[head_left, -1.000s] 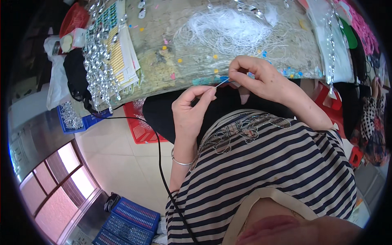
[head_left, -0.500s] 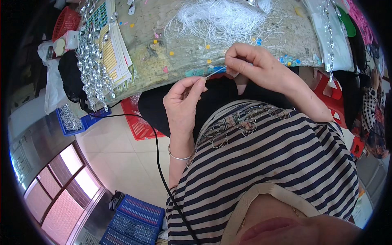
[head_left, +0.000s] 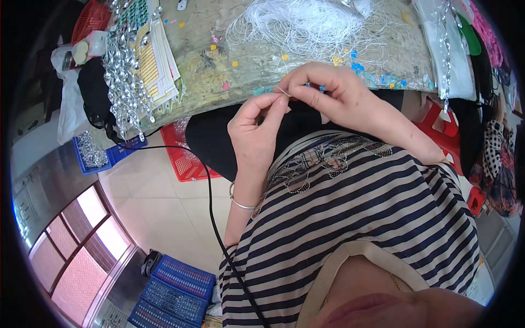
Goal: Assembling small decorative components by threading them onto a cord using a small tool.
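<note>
Just in front of the table's near edge, my two hands meet over a short, thin pale thread (head_left: pixel 283 92). My left hand (head_left: pixel 256 127) pinches it between thumb and forefinger. From the other side my right hand (head_left: pixel 334 94) closes on it, thumb against bent forefinger; the curled fingers hide part of the thread. On the table (head_left: pixel 197 82) beyond lies a loose, tangled heap of white thread (head_left: pixel 301 24). Strands of clear, shiny faceted beads (head_left: pixel 127 71) drape over the table's left edge, beside a stack of pale cards (head_left: pixel 164 74).
At the right hangs a beaded strand (head_left: pixel 446 60) over white plastic sheets (head_left: pixel 460 71). Blue and yellow scraps dot the tabletop. Below stand a red basket (head_left: pixel 188 158), a blue tray (head_left: pixel 116 157) and patterned blue boxes (head_left: pixel 174 292). A black cable (head_left: pixel 212 202) runs past my left arm.
My hands have drawn closer together, shortening the visible span of thread between them. The left hand has shifted right and up, the right hand slightly left.
</note>
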Available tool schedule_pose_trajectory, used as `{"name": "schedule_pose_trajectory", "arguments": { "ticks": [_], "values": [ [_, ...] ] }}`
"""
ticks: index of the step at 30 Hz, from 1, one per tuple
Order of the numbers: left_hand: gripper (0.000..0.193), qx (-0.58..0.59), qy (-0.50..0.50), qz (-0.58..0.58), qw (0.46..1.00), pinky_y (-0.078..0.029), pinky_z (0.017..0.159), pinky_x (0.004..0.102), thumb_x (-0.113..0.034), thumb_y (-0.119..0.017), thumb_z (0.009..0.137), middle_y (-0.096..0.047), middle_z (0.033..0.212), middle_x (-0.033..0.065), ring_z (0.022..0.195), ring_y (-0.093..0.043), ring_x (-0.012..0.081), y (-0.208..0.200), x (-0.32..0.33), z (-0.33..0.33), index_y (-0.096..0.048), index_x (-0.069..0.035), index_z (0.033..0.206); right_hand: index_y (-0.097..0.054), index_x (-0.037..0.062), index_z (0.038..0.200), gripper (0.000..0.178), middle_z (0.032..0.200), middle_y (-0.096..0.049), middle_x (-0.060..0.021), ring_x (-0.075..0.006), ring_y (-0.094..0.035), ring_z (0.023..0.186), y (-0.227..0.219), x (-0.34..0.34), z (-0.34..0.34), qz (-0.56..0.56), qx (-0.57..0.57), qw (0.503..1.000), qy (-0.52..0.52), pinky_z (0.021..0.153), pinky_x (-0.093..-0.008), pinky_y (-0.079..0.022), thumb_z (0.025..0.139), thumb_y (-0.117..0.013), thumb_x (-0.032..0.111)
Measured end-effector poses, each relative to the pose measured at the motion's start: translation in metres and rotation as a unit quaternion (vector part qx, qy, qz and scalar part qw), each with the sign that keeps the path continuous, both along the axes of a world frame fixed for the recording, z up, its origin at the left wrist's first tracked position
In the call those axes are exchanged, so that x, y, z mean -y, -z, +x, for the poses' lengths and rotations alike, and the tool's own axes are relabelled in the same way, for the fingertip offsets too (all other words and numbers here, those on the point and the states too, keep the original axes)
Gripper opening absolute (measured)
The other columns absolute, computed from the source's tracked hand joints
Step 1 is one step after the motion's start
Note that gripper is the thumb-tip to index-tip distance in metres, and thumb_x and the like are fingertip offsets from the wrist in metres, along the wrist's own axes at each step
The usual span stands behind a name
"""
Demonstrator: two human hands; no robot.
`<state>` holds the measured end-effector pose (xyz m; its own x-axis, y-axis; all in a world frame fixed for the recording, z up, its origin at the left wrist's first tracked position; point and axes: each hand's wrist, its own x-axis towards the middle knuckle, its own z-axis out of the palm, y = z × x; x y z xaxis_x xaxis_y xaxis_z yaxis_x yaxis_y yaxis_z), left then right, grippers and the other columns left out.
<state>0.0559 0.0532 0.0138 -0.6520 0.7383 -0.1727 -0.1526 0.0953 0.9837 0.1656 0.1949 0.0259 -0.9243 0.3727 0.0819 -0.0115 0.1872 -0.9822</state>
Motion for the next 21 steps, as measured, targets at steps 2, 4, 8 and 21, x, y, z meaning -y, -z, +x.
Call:
{"name": "schedule_pose_trajectory", "arguments": {
  "ticks": [2,4,8,21],
  "values": [
    [0.012,0.036,-0.003,-0.001,0.999,-0.041,0.062,0.0165,-0.006,-0.065,0.085,-0.064,0.079,0.0026,0.069,-0.054,0.0035,-0.001,0.001,-0.003,-0.067,0.001,0.094,-0.058,0.0035,0.09,0.006,0.1,-0.062,-0.0102,-0.0253,-0.059,0.092,0.002,0.002,-0.003,0.22,-0.059,0.974,0.001,0.08,-0.032,-0.045,0.086,-0.059,0.008],
    [0.013,0.071,-0.006,-0.002,0.997,-0.038,0.059,0.0163,-0.008,-0.064,0.086,-0.064,0.078,0.0029,0.067,-0.052,0.0031,0.0,0.003,-0.004,-0.067,0.001,0.094,-0.059,0.0035,0.09,0.006,0.101,-0.062,-0.0097,-0.0255,-0.058,0.091,0.0,0.006,-0.004,0.247,-0.063,0.967,-0.001,0.081,-0.0328,-0.044,0.085,-0.059,0.006],
    [0.015,0.188,-0.022,0.057,0.98,-0.034,0.057,0.0168,-0.011,-0.065,0.086,-0.063,0.076,0.0032,0.064,-0.048,0.0031,0.008,0.002,-0.005,-0.066,0.002,0.094,-0.058,0.0036,0.089,0.007,0.103,-0.059,-0.0084,-0.0266,-0.054,0.09,0.003,0.015,-0.006,0.285,-0.055,0.957,0.005,0.083,-0.0346,-0.042,0.082,-0.061,0.004],
    [0.009,0.001,0.015,0.051,0.999,-0.038,0.06,0.0176,-0.012,-0.063,0.088,-0.059,0.074,-0.0009,0.067,-0.049,0.0029,0.0,0.003,-0.001,-0.063,-0.002,0.088,-0.055,0.0044,0.09,0.011,0.095,-0.048,-0.0028,-0.0078,-0.051,0.079,0.004,0.007,-0.004,-0.019,0.074,0.997,0.011,0.052,-0.0176,-0.044,0.094,-0.053,0.015]
  ]
}}
